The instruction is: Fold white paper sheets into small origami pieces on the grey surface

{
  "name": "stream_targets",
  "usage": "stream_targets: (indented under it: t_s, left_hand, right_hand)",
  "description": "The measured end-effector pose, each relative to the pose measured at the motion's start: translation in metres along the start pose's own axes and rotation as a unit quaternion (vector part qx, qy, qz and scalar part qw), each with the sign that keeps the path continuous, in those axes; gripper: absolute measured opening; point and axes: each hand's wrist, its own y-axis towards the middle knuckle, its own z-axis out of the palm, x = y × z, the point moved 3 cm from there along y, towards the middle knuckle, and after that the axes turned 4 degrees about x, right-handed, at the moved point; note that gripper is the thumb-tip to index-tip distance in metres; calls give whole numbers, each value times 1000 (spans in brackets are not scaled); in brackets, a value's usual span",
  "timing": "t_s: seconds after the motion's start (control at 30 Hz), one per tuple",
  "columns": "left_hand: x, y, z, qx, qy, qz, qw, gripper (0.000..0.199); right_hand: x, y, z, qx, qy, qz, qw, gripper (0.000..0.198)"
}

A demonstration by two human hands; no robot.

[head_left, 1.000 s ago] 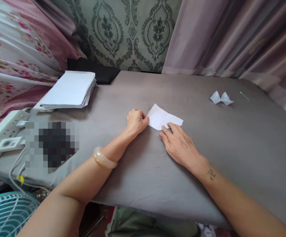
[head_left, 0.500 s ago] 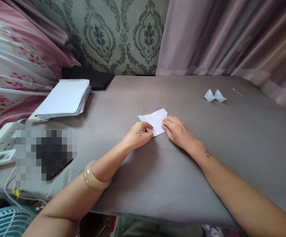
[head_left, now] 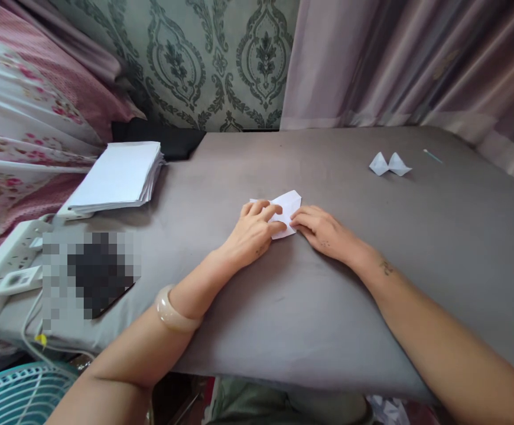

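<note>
A small sheet of folded white paper (head_left: 290, 208) lies on the grey-covered table in front of me, creased and partly hidden by my hands. My left hand (head_left: 257, 227) rests palm down over its left part, fingers spread and slightly bent. At the paper's right edge, my right hand (head_left: 321, 229) has thumb and fingers drawn together, pinching the edge. A pale bangle (head_left: 172, 310) circles my left forearm. Farther back on the right stands a folded white paper piece (head_left: 390, 164) with two peaks, apart from both hands.
A thick stack of white paper (head_left: 117, 174) sits at the back left, near a black item (head_left: 159, 139). Below it are a power strip (head_left: 6, 268) with cables and a blurred-out dark object (head_left: 101, 271). A thin stick (head_left: 433, 156) lies far right. A teal fan (head_left: 18, 395) stands below the table edge.
My left hand has turned from a thumb-and-finger hold to lying palm down across the paper's left part, fingers spread. My right hand stays at the right edge. The view has shifted slightly.
</note>
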Motion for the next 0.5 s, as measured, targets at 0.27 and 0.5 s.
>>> stream_targets:
  t_s: [0.27, 0.5]
  left_hand:
    - [14, 12, 13, 34, -97, 34, 994, 28]
    - [17, 21, 11, 42, -178, -66, 981, 26]
  right_hand:
    - [5, -21, -16, 74, -13, 5, 997, 38]
    - [8, -22, -23, 83, -5, 4, 997, 44]
